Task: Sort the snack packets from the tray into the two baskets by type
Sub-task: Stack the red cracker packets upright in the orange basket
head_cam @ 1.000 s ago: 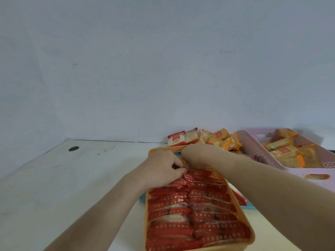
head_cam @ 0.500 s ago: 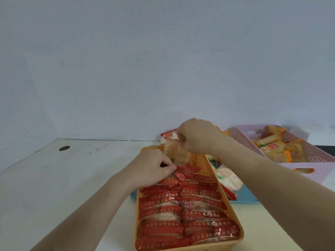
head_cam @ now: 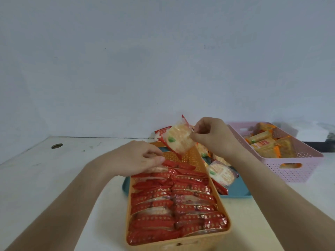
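Note:
My right hand (head_cam: 212, 136) pinches a red-edged rice cracker packet (head_cam: 178, 139) and holds it in the air above the far end of the orange basket (head_cam: 222, 203). Rows of red packets (head_cam: 172, 201) fill that basket. My left hand (head_cam: 139, 157) rests on the rows at the far left, its thumb and fingertips pressing the top packets. Behind the orange basket lies the teal tray (head_cam: 239, 191) with more red-edged packets (head_cam: 220, 173) on it. At the right stands the pink basket (head_cam: 297, 169), which holds yellow-orange packets (head_cam: 266, 144).
The white table (head_cam: 54, 178) meets a plain wall at the back. A round hole (head_cam: 57, 146) sits in the tabletop at the far left. A dark object (head_cam: 330, 136) lies at the right edge behind the pink basket.
My right hand has lifted a rice cracker packet out of the far end of the orange basket and raised it. My left hand stayed on the rows of red packets.

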`<state>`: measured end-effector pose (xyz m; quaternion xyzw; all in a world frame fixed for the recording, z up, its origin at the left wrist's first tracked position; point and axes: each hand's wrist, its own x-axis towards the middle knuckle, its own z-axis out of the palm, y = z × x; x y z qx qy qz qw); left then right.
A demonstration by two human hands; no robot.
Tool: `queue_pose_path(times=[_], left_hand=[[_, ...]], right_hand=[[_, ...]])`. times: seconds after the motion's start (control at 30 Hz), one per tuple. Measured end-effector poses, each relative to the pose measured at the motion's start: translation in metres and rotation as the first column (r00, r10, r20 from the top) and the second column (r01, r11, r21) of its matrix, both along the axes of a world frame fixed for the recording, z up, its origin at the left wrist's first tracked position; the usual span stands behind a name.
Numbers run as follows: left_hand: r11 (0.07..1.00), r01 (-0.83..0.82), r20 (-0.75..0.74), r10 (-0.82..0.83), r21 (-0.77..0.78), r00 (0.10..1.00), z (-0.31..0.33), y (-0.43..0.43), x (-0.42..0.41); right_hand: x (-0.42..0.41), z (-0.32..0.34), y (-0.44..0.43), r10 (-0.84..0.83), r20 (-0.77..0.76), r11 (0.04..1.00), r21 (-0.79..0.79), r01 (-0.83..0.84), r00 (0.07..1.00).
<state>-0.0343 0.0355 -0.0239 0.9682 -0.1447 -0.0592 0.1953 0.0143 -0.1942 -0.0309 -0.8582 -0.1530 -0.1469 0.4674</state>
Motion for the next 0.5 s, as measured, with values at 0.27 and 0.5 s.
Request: queue_pose_path(times=[0.27, 0.5], left_hand=[[1.0, 0.002, 0.034, -0.002, 0.008, 0.999, -0.003, 0.007, -0.005], [0.999, 0.026, 0.083, -0.028, 0.027, 0.996, -0.01, 0.01, -0.008]], right_hand=[[-0.017, -0.004, 0.018, 0.153, 0.088, 0.683, -0.729, -0.041, 0.984], [-0.02, 0.004, 0.025, 0.265, 0.076, 0.704, -0.697, -0.138, 0.961]])
